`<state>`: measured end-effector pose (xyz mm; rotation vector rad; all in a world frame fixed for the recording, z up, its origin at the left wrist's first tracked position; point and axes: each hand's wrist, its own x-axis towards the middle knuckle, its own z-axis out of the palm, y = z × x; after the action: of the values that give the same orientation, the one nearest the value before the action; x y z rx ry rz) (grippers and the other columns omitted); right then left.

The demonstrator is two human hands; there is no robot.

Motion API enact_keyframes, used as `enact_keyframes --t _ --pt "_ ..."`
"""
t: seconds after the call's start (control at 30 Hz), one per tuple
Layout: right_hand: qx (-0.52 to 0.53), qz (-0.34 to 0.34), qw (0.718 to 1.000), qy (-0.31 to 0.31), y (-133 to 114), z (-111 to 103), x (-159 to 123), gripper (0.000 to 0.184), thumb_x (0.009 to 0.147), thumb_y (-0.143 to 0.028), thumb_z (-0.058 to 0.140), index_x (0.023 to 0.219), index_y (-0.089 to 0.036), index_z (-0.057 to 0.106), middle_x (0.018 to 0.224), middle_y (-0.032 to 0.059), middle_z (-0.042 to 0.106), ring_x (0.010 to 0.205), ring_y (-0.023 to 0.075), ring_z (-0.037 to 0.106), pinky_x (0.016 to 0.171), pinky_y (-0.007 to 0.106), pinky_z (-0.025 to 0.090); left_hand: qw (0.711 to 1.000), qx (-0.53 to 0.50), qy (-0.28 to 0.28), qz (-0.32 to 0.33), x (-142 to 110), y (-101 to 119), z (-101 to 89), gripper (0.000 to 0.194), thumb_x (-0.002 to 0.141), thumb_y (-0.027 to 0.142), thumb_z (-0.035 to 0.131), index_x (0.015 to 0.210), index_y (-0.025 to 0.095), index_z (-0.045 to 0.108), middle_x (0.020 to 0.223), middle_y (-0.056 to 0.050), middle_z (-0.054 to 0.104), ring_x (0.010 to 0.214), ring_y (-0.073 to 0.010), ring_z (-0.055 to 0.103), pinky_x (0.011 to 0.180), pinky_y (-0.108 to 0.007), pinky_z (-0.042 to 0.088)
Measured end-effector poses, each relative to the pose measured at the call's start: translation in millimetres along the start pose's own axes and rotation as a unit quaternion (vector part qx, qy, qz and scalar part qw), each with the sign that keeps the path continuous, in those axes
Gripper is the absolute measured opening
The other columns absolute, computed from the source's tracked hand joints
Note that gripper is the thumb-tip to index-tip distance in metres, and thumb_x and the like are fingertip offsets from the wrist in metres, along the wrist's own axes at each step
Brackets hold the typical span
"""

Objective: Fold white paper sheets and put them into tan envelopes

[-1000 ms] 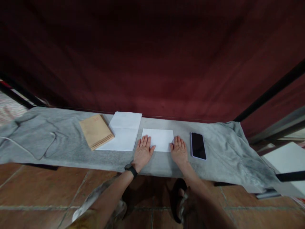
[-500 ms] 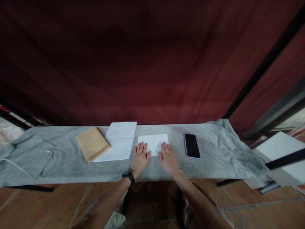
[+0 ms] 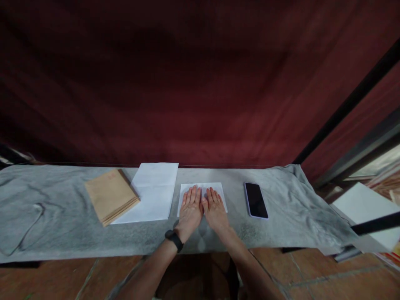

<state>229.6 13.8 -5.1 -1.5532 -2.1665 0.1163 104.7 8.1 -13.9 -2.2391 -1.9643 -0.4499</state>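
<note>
A small white sheet of paper (image 3: pixel 184 190), apparently folded, lies on the grey cloth in front of me. My left hand (image 3: pixel 191 207) rests flat on its left half with fingers stretched out. Beside it, my right hand (image 3: pixel 215 208) lies flat on the right half, fingers extended. The two thumbs are close together near the middle of the paper, and the hands cover much of its lower part. A black watch (image 3: pixel 174 240) is on my left wrist. To the left lie larger white sheets (image 3: pixel 156 191), partly under a stack of brown envelopes (image 3: pixel 109 193).
A phone (image 3: pixel 256 200) in a pale purple case lies right of my hands. The grey cloth (image 3: pixel 290 208) covers the narrow table. A dark red curtain (image 3: pixel 200 104) hangs behind, and a white cable (image 3: pixel 29 229) lies at far left. A white board (image 3: pixel 368 210) stands at right.
Both hands have slid inward on the paper, from its lower corners towards its middle, and now lie nearly side by side. The view has shifted slightly.
</note>
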Motion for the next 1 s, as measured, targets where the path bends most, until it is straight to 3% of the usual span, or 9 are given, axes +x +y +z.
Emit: enact_keyframes --t 0.23,0.43,0.63,0.8,1.0 --pt "-0.019 -0.02 1.0 -0.013 -0.3 19.9 -5.4 0.049 0.104 -0.033 0.03 0.147 -0.013 0.045 0.151 0.0135 0.045 0.143 0.0247 0.036 0.117 0.046 0.031 0.999 -0.002 -0.043 0.021 -0.4 -4.8 12.3 0.055 0.096 0.018 0.028 0.15 0.009 0.036 0.158 -0.015 0.035 0.148 -0.0281 0.026 0.12 -0.049 0.026" --pt "-0.058 0.007 0.998 0.004 8.0 21.9 -5.2 0.051 0.104 -0.035 0.031 0.146 -0.009 0.045 0.152 0.0168 0.042 0.144 0.0276 0.036 0.117 0.047 0.027 0.999 -0.009 -0.046 0.008 1.9 -6.4 9.0 0.053 0.098 0.023 0.032 0.149 0.008 0.036 0.157 -0.017 0.035 0.147 -0.027 0.03 0.119 -0.048 0.028" --pt "-0.056 0.018 0.998 -0.008 14.3 20.6 23.8 0.052 0.104 -0.034 0.028 0.145 -0.007 0.045 0.153 0.0163 0.041 0.144 0.0276 0.035 0.117 0.046 0.027 1.0 -0.014 -0.017 -0.014 15.9 -12.9 4.3 0.052 0.101 0.029 0.031 0.147 0.008 0.041 0.156 -0.017 0.038 0.147 -0.027 0.03 0.12 -0.046 0.027" --pt "-0.037 0.014 0.999 -0.008 19.3 27.8 47.2 0.05 0.102 -0.029 0.03 0.145 -0.008 0.044 0.152 0.0158 0.044 0.143 0.0261 0.035 0.116 0.045 0.027 0.998 0.007 -0.037 -0.04 18.1 -14.6 8.7 0.055 0.102 0.039 0.03 0.148 0.01 0.04 0.158 -0.016 0.035 0.148 -0.0297 0.027 0.12 -0.05 0.023" --pt "-0.038 0.003 0.999 -0.004 22.1 32.3 55.3 0.044 0.101 -0.024 0.034 0.139 -0.012 0.051 0.141 0.0159 0.055 0.133 0.0248 0.045 0.114 0.044 0.028 0.998 0.009 -0.057 -0.031 13.2 -15.0 7.8 0.057 0.102 0.041 0.028 0.15 0.012 0.038 0.159 -0.015 0.033 0.148 -0.0285 0.026 0.121 -0.049 0.021"
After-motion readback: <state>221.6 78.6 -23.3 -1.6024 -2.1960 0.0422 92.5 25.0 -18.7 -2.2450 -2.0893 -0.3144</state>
